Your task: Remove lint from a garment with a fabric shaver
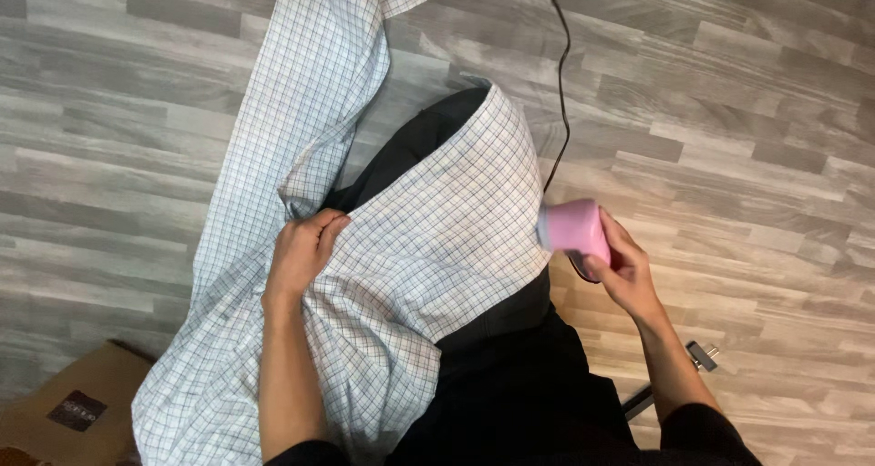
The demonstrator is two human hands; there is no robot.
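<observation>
Fabric of the white blue-checked cotton shirt (428, 238), draped over the dark-trousered lap, wants keeping taut under the left hand (301, 252), fingers clenched on a fold, while the right hand (624, 270) grips the pink corded handheld device (574, 227) at the shirt's edge.

One brown cardboard box (68, 411) is sitting at the lower-left corner, partly cropped, bearing a small dark, apparently square label (77, 409).

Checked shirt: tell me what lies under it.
Under the checked shirt a dark padded form shows at top and bottom edges. Its middle is covered; the left hand grips the fabric.
</observation>
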